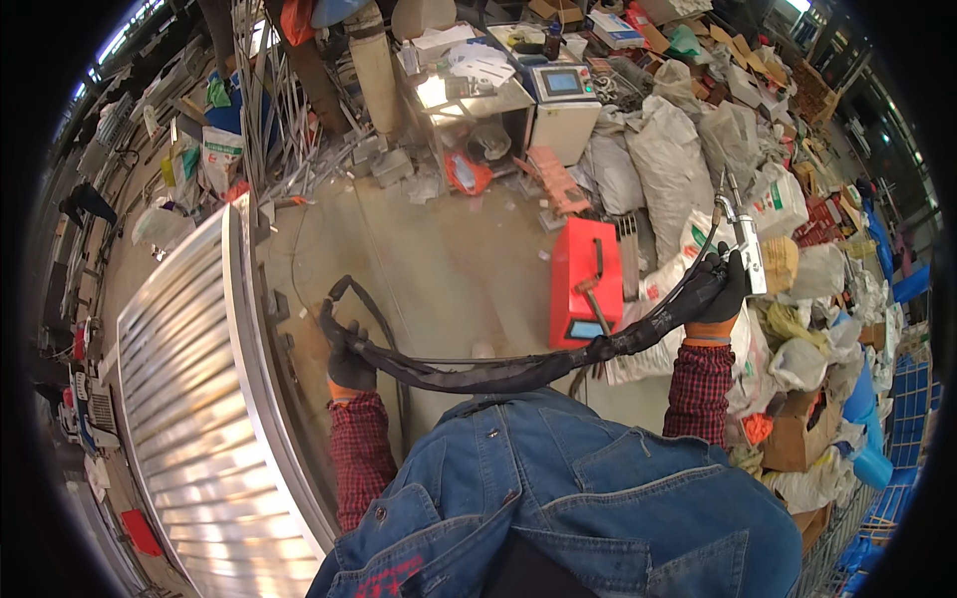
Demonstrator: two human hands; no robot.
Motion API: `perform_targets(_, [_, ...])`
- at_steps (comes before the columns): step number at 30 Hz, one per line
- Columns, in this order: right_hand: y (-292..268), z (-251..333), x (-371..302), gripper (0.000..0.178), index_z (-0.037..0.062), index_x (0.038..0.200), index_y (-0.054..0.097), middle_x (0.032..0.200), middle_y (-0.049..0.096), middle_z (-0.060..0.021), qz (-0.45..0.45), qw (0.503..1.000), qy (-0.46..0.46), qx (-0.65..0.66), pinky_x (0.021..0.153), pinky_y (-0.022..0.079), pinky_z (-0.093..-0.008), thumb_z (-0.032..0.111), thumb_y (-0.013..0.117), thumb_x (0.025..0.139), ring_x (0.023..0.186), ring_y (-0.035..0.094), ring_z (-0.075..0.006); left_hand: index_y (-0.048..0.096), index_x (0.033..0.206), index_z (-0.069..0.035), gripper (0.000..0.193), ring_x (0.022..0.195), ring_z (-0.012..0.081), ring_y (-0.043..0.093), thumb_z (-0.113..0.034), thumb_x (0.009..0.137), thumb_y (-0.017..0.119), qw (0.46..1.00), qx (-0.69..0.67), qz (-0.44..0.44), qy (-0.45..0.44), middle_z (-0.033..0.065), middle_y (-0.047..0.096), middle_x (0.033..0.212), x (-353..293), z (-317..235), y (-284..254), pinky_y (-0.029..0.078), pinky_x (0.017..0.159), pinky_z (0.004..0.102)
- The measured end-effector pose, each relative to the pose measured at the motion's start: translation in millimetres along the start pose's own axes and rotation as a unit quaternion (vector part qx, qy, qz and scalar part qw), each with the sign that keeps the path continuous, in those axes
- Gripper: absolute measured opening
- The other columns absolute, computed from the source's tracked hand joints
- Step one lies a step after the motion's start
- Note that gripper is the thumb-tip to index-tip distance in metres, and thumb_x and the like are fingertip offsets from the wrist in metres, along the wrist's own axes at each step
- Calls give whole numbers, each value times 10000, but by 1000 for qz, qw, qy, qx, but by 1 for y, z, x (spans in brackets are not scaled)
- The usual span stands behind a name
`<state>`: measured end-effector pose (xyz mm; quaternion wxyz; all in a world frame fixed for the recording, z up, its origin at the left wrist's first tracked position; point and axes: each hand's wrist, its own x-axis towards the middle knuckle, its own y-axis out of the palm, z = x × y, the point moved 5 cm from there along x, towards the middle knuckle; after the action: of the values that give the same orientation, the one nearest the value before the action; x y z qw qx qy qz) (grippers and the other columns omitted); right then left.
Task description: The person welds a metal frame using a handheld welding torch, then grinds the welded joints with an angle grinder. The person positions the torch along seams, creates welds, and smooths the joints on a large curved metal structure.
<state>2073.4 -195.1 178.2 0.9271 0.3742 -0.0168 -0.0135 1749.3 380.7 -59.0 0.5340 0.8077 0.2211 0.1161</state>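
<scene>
My right hand (716,291), in a black glove with an orange cuff, is raised at the right and closed round a silver welding torch (748,249). The torch's thin nozzle end points up and away from me. From it a thick black-sleeved cable (488,379) sags across my front to my left hand (351,361). That hand, gloved the same way, is wrapped round the cable. Beyond the left fingers a bend of the cable sticks up, then drops toward the floor. Part of the left grip is hidden by the glove.
A ribbed metal panel with a bright frame (219,399) stands close at my left. Before me on the floor is a red box with a handle (586,279). Farther off stands a white machine with a screen (563,115). Sacks (663,164) and cartons are heaped along the right.
</scene>
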Motion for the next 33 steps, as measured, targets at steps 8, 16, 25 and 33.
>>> perform_targets(8, [120,-94,180,356,52,1363,702,1009,739,-98,-7,645,-438,-626,851,595,-370,207,681,1044,886,720,-236,583,1172,-192,153,1082,338,547,-282,1136,465,933,139,-309,-122,108,544,1102,172,47,-95,492,899,487])
perform_targets(16, [156,-296,325,182,63,1119,745,899,725,-14,5,938,-125,-323,707,539,-327,224,779,1042,787,666,-135,675,1120,-139,231,1091,336,731,-353,1084,594,789,521,110,-307,148,774,1137,259,116,-221,575,914,557])
perform_targets(25, [201,-398,487,341,25,1270,693,1038,722,-70,-12,886,30,-463,791,533,-365,230,795,1016,909,643,-195,684,1171,-85,458,996,444,771,-475,952,784,341,851,59,-395,229,792,1018,410,115,-225,607,836,580])
perform_targets(33, [247,-449,599,477,11,1359,661,1196,777,-169,89,757,107,-638,950,570,-396,223,848,975,1105,748,-296,499,1471,-153,513,798,266,653,-361,1036,672,736,413,-386,-374,81,662,1120,510,150,-176,514,630,408])
